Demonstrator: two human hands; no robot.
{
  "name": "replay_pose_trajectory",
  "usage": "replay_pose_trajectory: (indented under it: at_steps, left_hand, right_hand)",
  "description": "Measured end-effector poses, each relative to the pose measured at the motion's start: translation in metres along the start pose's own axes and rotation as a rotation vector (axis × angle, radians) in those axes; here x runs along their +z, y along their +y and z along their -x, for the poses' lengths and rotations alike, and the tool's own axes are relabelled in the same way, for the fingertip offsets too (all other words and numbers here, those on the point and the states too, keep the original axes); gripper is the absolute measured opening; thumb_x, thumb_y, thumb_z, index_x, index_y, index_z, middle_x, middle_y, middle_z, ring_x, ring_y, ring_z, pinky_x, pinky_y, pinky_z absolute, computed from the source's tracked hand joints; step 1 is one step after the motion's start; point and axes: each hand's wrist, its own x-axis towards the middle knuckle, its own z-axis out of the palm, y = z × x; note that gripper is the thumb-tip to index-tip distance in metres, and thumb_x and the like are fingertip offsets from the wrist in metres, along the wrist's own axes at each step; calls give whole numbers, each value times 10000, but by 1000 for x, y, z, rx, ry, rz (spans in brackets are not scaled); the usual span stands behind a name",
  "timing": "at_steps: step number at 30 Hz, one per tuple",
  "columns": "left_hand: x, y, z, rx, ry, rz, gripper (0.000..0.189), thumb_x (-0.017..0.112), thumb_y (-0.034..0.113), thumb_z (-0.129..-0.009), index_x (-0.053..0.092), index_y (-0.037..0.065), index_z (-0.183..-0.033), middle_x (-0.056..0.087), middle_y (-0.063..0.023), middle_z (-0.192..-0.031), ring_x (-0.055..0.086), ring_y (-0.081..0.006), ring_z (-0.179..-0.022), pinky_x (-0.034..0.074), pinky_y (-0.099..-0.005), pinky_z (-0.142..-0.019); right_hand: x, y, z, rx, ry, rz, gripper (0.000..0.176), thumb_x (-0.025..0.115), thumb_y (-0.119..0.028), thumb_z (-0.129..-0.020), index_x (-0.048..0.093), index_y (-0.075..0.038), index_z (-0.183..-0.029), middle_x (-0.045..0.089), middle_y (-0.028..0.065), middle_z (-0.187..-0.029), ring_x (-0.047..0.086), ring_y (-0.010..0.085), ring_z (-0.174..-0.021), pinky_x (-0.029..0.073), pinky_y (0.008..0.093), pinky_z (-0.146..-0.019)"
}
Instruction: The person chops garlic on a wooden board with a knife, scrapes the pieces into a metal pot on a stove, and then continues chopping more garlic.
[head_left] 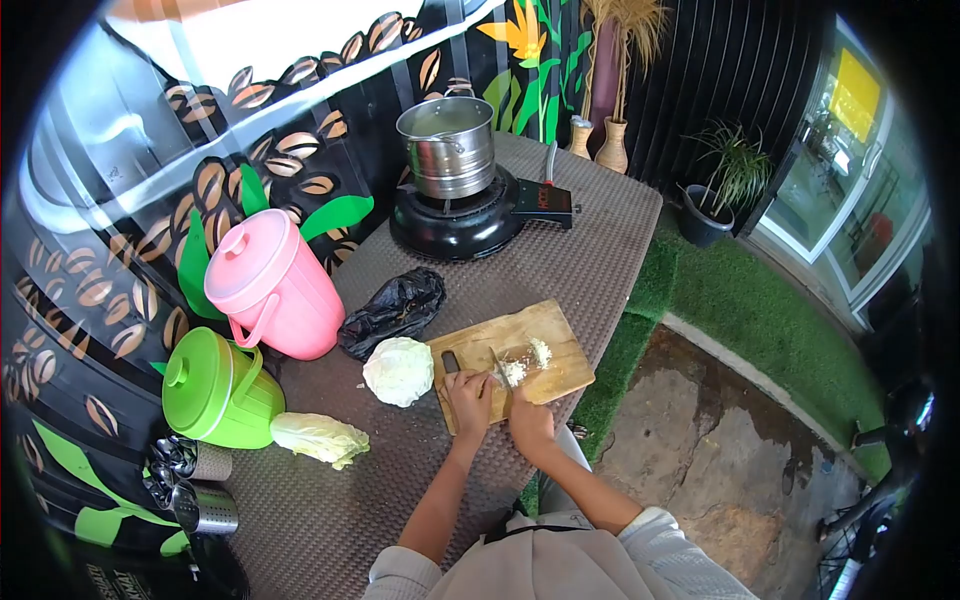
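On a wooden cutting board lie small heaps of finely chopped white pieces, perhaps garlic. My right hand is wrapped around a knife, whose blade reaches across the board beside the nearer heap. Just left of the blade, my left hand rests on the board with its fingers bent together; what they hold, if anything, is hidden. A round head of cabbage sits against the board's left side. Farther left lies an elongated pale leafy cabbage.
A steel pot stands on a black portable stove at the back. A crumpled black plastic bag, a pink lidded jug and a green lidded jug line the wall side. Metal utensil holders stand at the left.
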Motion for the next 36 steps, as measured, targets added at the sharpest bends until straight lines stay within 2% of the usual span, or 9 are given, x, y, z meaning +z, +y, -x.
replay_pose_trajectory:
  at_steps: [6, 8, 12, 14, 18, 21, 27, 29, 36]
  left_hand:
    - [5, -3, -1, -10, 21, 57, 118, 709, 122, -768, 726, 59, -867, 611, -54, -836, 501, -272, -904, 369, -401, -844]
    - [3, -6, -2, 33, -6, 62, 164, 686, 129, -785, 719, 79, -939, 607, -58, -868, 500, -276, -907, 370, -411, -838]
    - [-1, 3, -6, 62, -25, -89, 242, 649, 132, -808, 695, 111, -1045, 595, -53, -930, 490, -273, -936, 358, -418, -849]
    - [1, 0, -4, 49, -111, -128, 301, 621, 138, -820, 666, 135, -1118, 579, -44, -994, 476, -268, -972, 339, -429, -870]
    - [0, -1, -3, 46, -151, -153, 284, 612, 151, -835, 661, 119, -1113, 556, -38, -1036, 463, -251, -1019, 323, -416, -885]
    - [-1, 2, -4, 55, -150, -175, 290, 607, 151, -840, 656, 126, -1124, 556, -36, -1037, 464, -252, -1014, 323, -415, -881]
    - [2, -4, -3, 29, -90, -42, 224, 631, 140, -829, 702, 103, -1039, 592, -29, -988, 484, -240, -998, 338, -394, -884]
    - [3, -4, -4, 11, -33, 26, 144, 669, 117, -803, 732, 85, -928, 622, -24, -926, 497, -238, -947, 349, -385, -872]
    - [2, -8, -1, -22, -23, 83, 130, 695, 110, -777, 734, 62, -891, 672, -53, -895, 564, -245, -878, 408, -363, -826]
  right_hand:
    - [-13, 7, -23, -95, 3, 23, 247, 533, -145, -840, 482, 16, -1020, 656, 162, -668, 680, 315, -649, 551, 411, -590]
    - [-23, 13, -21, -321, 13, 169, 275, 536, -150, -840, 487, 35, -1037, 657, 143, -666, 683, 309, -652, 555, 404, -601]
    - [-23, -2, -12, -237, -71, 171, 287, 548, -144, -830, 497, 48, -1036, 655, 134, -663, 681, 306, -638, 553, 398, -578]
    - [-11, -11, -2, -12, 47, 105, 262, 553, -136, -821, 513, 40, -1012, 655, 139, -669, 677, 296, -617, 549, 387, -548]
    - [-4, -7, -9, -21, 70, 112, 231, 552, -144, -826, 508, 24, -979, 654, 147, -669, 679, 290, -617, 549, 380, -536]
    - [-23, 6, -19, -178, 10, 101, 254, 540, -162, -840, 482, 22, -1006, 656, 164, -678, 685, 290, -637, 554, 386, -552]
    - [7, -9, 4, -28, 57, 60, 273, 545, -159, -834, 475, 29, -1020, 657, 171, -686, 682, 310, -647, 550, 392, -555]
    - [9, -14, 2, -6, 45, 98, 290, 548, -162, -835, 474, 48, -1021, 657, 160, -684, 679, 324, -661, 549, 405, -569]
    - [-28, 5, -29, -193, -126, 58, 310, 542, -157, -841, 473, 66, -1044, 656, 206, -755, 684, 331, -718, 555, 402, -619]
